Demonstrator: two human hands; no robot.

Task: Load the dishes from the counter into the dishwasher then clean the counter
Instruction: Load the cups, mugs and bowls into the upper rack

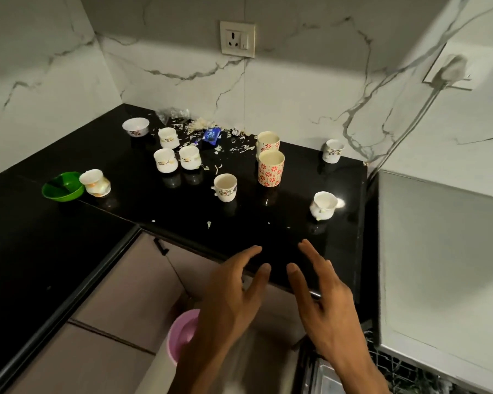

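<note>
My left grip [234,291] and right grip [322,297] hover side by side over the near edge of the glossy black stone tabletop [268,231], fingers spread and nearly straight, palms turned toward each other, holding nothing and touching nothing.

Closest ahead of my right grip sits a small white ceramic cup with a leaf print [323,205], tilted a little. Ahead of my left grip stands a white cup with a floral print [225,187], upright. Beyond it, between my two grips and farther out, are two tall cream tumblers with red flower patterns [271,167], one just behind the other and touching. Far ahead to the right, near the wall, stands another small white printed cup [333,150].

Well out to the left of my left grip are three white cups with gold branch prints [180,150], a pair side by side and one behind. Behind those is a small white ceramic bowl [135,127]. Farthest left, a green plastic bowl [63,186] touches a leaning white cup [95,182].

A blue snack wrapper [212,135] and pale scattered scraps [239,146] lie against the back wall.

Below my left wrist shows a pink plastic bowl [182,334], partly hidden. Under my right wrist is a dark wire dishwasher rack [404,371].
</note>
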